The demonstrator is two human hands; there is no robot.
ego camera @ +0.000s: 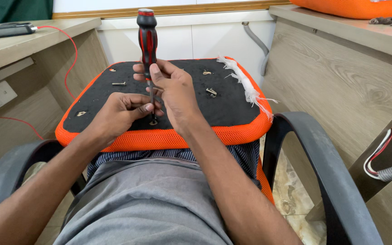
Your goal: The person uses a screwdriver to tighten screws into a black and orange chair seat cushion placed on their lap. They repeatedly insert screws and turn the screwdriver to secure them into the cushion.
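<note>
Orange mesh edges the upturned seat cushion [114,140] on your lap; your right hand [173,90] has its fingers closed round the red-and-black screwdriver [147,41], upright on a screw [153,121] near the cushion's front edge; your left hand [119,111] pinches the shaft; other screws [119,83] lie loose further back, so most fastening looks unfinished.

Open black seat underside [114,97] left of left hand [121,113]; loose bolts [211,91] and frayed white fabric [246,84] crowd right side; armrests [309,149] flank.
</note>
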